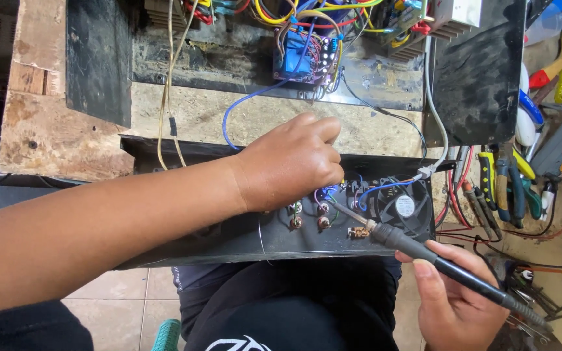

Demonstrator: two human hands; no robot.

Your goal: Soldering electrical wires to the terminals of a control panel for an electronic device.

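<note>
view: one head camera, no second view to share with
position: above the person's lap, at the near edge of the surface [66,140]
direction: steeply downward and a little forward
nearness: close; forearms and both hands fill the lower frame
coverage: black panel [229,237] near, wiring farther up, tools at right
</note>
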